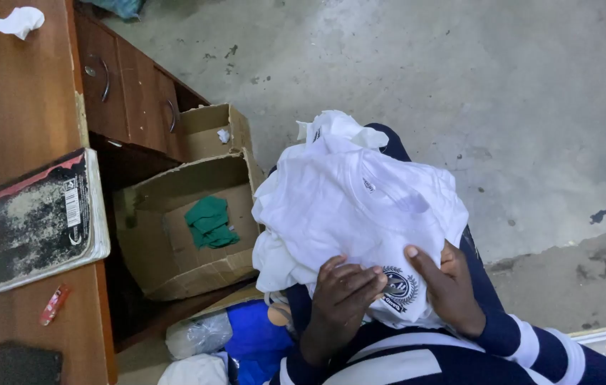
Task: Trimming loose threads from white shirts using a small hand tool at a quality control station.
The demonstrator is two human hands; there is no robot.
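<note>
Item: white printed T-shirt (360, 207), centre of frame, heaped on the person's lap over further white garments.
Left hand (342, 296): fingers curled, pressing the shirt's lower edge beside the dark round emblem (397, 285).
Right hand (449, 285): gripping the same edge, thumb on top.
Progress: shirt appears crumpled, not yet folded; judged an early stage.
Nearby: cardboard box (174, 235), centre left, holding a green cloth (210, 221); worktop (11, 107), left.
Obscured: number of garments beneath; right fingers under the fabric.
</note>
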